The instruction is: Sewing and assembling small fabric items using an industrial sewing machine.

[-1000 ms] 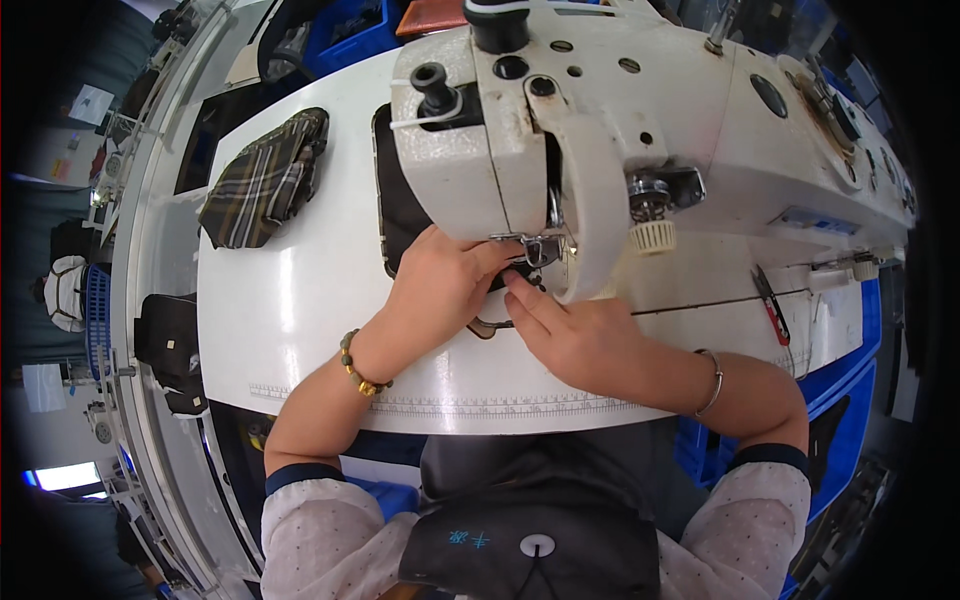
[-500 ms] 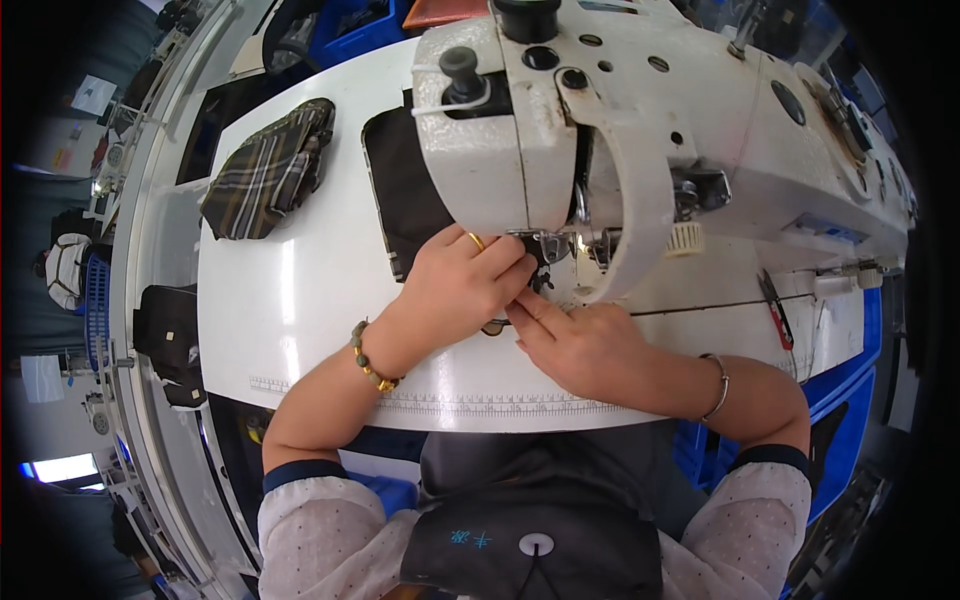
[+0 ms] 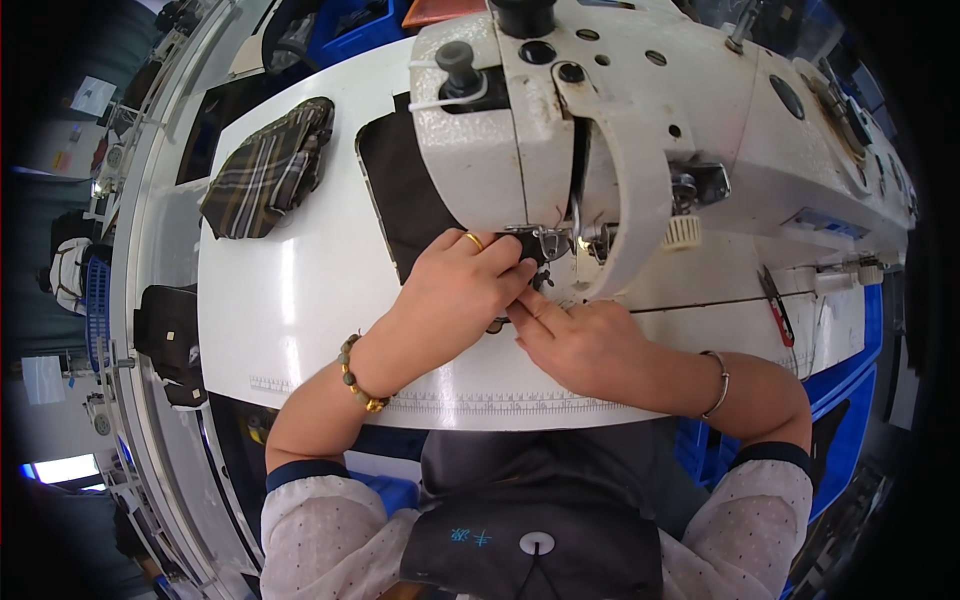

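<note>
Just in front of the bulky white metal sewing machine (image 3: 625, 120), the left hand (image 3: 462, 288), over a flat dark fabric panel (image 3: 400, 185), and the right hand (image 3: 585, 348) are close together, while on the glossy white counter (image 3: 300, 330) brown plaid fabric (image 3: 268, 172) lies left of the machine and slim red-handled snips (image 3: 779, 318) near its right front.

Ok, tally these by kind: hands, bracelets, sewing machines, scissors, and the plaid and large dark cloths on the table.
Left hand and right hand: 2
Beaded bracelet and silver bracelet: 2
Sewing machine: 1
Scissors: 1
Plaid cloth: 1
Large dark cloth: 1
Total: 8
</note>
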A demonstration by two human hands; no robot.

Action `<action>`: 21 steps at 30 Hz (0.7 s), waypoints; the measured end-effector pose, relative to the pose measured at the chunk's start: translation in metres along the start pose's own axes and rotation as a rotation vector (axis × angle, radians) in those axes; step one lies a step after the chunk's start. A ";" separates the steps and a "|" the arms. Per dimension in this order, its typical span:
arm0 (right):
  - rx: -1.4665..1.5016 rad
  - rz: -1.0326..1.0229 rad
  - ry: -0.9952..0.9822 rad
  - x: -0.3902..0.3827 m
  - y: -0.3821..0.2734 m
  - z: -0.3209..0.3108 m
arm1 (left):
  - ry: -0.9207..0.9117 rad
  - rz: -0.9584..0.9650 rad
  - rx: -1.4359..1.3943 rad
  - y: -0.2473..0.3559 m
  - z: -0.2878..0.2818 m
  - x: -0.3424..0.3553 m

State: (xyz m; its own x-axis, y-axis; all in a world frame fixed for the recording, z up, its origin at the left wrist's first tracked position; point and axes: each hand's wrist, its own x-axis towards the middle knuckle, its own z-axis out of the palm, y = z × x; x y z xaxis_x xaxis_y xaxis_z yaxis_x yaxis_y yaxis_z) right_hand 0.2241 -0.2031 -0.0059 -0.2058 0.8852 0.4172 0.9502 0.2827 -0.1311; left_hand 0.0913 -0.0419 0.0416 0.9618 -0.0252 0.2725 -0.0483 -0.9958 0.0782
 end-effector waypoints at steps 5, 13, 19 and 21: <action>-0.011 0.049 -0.017 0.001 0.000 -0.001 | 0.015 -0.086 0.008 0.005 0.007 0.001; -0.053 0.055 -0.038 0.002 0.002 -0.001 | 0.012 -0.159 0.084 0.014 0.019 0.003; -0.064 -0.021 -0.008 0.003 0.002 -0.007 | 0.014 -0.167 -0.018 0.010 0.002 0.001; -0.055 -0.067 -0.010 0.002 0.001 -0.008 | 0.008 -0.161 -0.030 0.009 -0.003 -0.002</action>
State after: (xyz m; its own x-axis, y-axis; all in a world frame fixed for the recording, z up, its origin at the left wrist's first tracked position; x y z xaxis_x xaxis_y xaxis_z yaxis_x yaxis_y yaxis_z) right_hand 0.2267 -0.2037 0.0023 -0.2719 0.8688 0.4139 0.9455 0.3212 -0.0532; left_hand 0.0879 -0.0507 0.0448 0.9556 0.1352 0.2619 0.0982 -0.9838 0.1499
